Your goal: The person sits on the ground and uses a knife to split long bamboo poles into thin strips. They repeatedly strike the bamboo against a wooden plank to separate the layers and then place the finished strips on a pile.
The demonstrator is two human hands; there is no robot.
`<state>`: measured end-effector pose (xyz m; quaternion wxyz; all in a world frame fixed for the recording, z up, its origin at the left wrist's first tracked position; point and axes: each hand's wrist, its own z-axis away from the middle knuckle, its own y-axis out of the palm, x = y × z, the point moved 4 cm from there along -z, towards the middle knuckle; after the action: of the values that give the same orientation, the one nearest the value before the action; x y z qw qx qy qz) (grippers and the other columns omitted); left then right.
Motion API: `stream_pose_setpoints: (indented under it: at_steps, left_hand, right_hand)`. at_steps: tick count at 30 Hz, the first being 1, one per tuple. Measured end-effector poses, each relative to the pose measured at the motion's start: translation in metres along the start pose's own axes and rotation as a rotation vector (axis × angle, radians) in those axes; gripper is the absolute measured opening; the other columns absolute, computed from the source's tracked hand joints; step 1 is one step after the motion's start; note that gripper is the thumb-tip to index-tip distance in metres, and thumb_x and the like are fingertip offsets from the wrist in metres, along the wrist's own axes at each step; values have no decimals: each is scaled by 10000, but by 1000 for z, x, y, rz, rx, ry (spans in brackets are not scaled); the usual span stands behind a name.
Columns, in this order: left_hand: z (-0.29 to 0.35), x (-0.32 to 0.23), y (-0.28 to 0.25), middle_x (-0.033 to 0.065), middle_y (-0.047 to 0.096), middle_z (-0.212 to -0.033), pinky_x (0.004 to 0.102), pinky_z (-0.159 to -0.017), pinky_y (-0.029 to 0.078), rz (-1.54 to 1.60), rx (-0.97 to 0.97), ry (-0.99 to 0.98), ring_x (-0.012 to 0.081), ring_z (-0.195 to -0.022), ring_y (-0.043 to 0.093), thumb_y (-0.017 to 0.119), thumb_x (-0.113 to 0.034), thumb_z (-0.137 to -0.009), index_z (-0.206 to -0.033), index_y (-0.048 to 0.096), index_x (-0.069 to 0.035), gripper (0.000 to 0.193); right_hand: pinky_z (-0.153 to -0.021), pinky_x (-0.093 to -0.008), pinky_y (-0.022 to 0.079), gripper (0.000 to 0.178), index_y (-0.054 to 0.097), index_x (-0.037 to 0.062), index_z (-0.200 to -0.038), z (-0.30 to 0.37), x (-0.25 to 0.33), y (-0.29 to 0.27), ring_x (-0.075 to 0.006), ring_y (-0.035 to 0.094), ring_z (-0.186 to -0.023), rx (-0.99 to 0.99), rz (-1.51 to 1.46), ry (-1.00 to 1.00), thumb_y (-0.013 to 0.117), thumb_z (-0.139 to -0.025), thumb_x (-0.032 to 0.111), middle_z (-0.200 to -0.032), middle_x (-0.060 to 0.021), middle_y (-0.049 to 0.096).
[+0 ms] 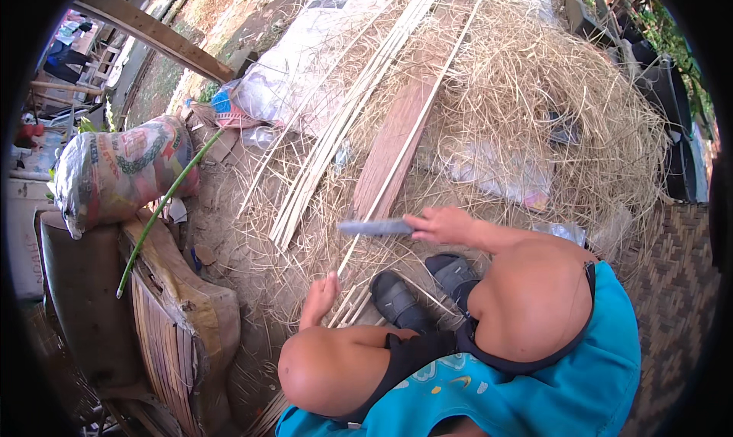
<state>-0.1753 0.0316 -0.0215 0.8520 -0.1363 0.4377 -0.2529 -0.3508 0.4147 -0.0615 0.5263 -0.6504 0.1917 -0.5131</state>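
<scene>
My right hand (444,227) is closed round the handle end of a knife (376,228) with a broad grey blade. The blade points left and lies across a long pale bamboo strip (419,125); whether it touches the strip I cannot tell. Low in front of my left knee, my left hand (322,293) grips the near end of that strip. From there the strip slants up and away to the right, over a reddish-brown wooden board (393,147). Left of the board lies a bundle of similar split strips (336,135). More strips (355,303) lie beside my sandals.
Curly shavings (580,78) heap up at the far right, partly over white sacks (282,74). On the left, a stuffed sack (126,169), a green stalk (172,200) and a worn wooden block (179,315) stand close. A woven mat (679,307) lies to my right.
</scene>
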Motion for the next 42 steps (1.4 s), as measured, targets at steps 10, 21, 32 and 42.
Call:
stream_pose_setpoints:
  at_steps: [10,21,32,42]
  left_hand:
    - [25,45,-2,28,541,-597,317,-560,411,14,-93,-48,108,-580,494,544,-438,-1035,-855,701,8,506]
    - [-11,1,16,275,643,-687,533,-582,490,-402,-340,303,491,-660,635,465,-418,-1041,-931,569,-22,424]
    - [-31,14,15,297,669,-831,571,-760,497,-416,-196,3,512,-861,646,399,-451,-1064,-878,632,-1,540]
    - [-31,0,21,301,651,-823,565,-734,478,-387,-215,111,509,-811,626,404,-409,-1064,-839,669,15,548]
  right_hand:
    - [-761,-518,562,385,555,179,-1296,-14,26,-27,-399,684,-865,128,9,-185,515,-1022,447,-917,-206,670]
    - [-720,-528,577,455,516,138,-1376,6,39,2,-423,695,-791,-59,-120,-130,505,-1029,432,-863,-260,672]
    - [-696,-552,542,375,581,125,-1240,-39,-21,-65,-437,690,-772,-111,-129,236,501,-1031,426,-799,-234,673]
    - [-735,-539,562,398,572,134,-1279,-11,24,-36,-454,676,-808,10,-168,29,531,-1017,431,-892,-230,676]
